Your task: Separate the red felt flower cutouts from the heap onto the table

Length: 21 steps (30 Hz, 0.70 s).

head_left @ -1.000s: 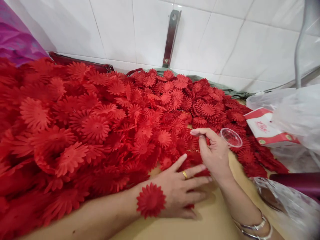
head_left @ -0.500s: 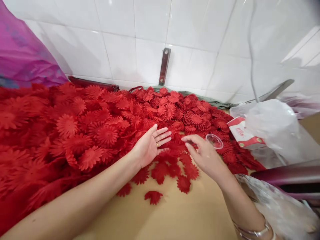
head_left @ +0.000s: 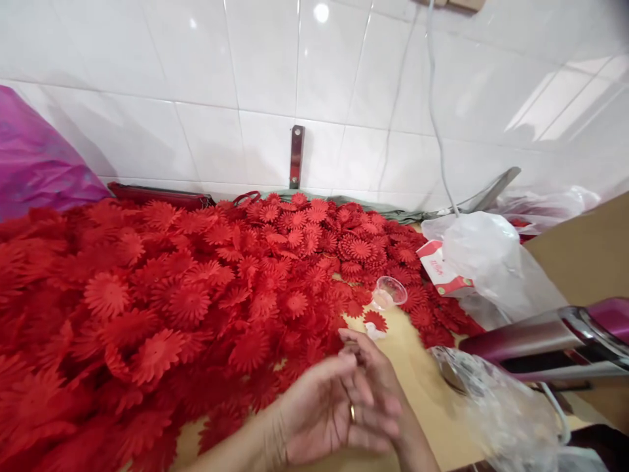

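Both hands are now low in the view and close to the body, while half a second ago they were stretched out over the red flowers. The left hand (head_left: 327, 413) is turned palm up with the fingers loosely spread, a ring on one finger, and it holds nothing that I can see. The right hand (head_left: 378, 373) lies just behind it and partly under it, so the two hands touch or overlap; its fingers are bent together near the tips, but the picture is blurred there and I cannot tell if something small is pinched between them. The small clear plastic cup (head_left: 390, 292), which the right hand held before, now stands alone on the desk (head_left: 417, 367) at the edge of the pile of red flowers (head_left: 196, 295), well apart from both hands. One single red flower (head_left: 375, 320) lies just in front of the cup on the bare wood. To the right there is a white and red box (head_left: 442, 270) under a clear plastic bag (head_left: 491, 259), and a dark red tool (head_left: 540, 337) lies nearer.
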{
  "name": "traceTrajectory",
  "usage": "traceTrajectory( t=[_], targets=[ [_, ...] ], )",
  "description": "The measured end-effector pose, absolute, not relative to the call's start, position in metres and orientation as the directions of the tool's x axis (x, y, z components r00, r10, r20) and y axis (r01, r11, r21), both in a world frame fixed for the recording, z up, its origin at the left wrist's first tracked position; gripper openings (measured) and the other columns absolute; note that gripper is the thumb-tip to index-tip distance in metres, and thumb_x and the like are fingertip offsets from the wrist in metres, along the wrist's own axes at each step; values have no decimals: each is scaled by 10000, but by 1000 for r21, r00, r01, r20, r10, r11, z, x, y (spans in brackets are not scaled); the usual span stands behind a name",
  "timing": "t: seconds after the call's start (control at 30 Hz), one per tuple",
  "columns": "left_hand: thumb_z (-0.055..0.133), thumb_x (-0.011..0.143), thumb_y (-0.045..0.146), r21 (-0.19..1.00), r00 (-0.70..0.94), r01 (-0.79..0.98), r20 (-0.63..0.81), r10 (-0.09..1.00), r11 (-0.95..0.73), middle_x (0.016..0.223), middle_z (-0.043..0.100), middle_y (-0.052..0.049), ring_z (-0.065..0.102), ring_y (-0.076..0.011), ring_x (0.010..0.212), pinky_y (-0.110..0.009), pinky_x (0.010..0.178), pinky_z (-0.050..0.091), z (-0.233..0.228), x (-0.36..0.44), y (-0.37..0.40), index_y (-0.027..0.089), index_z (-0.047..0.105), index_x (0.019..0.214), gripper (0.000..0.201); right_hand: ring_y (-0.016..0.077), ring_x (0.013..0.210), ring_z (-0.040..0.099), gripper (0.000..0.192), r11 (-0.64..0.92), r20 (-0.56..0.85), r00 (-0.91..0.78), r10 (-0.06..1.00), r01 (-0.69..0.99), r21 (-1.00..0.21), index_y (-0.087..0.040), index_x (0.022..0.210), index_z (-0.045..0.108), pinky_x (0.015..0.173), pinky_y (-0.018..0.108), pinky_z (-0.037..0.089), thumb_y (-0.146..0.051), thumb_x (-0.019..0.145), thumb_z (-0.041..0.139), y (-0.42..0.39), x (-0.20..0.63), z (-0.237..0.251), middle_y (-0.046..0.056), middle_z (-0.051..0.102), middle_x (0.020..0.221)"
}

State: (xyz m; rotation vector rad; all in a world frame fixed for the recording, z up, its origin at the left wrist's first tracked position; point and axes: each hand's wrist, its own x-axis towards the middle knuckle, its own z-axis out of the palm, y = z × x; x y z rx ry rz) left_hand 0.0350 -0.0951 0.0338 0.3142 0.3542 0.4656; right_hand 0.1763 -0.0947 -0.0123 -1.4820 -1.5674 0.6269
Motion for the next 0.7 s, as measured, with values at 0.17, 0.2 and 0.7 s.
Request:
traceTrajectory(
  t=[0.17,0.2,0.7],
  targets=[
    [849,718,429,709,880,-58,-296,372,702,976,772,-117,738,-234,960,-458,1074,469,1,46,-93,152,781,961,375,227,901,721,286,12,114,167,979,511,-859,-213,1006,715,807,349,588,-448,935,567,-97,222,10,84,764,1008],
    [867,707,409,714,872,-66,-299,389,697,1066,761,-116,729,-230,1004,-457,1089,456,0,45,-86,168,770,1030,414,232,903,717,292,4,136,200,970,549,-836,-216,1011,714,805,353,582,-455,940,561,-99,230,9,88,762,1015],
    [593,951,408,706,363,-594,-193,912,386,1531,510,-117,519,-237,1399,-429,1197,370,-5,26,-34,254,543,1350,431,302,1120,605,331,0,396,247,885,849,-529,-202,1197,666,992,524,481,-394,990,493,-88,223,-17,142,660,1185]
  ],
)
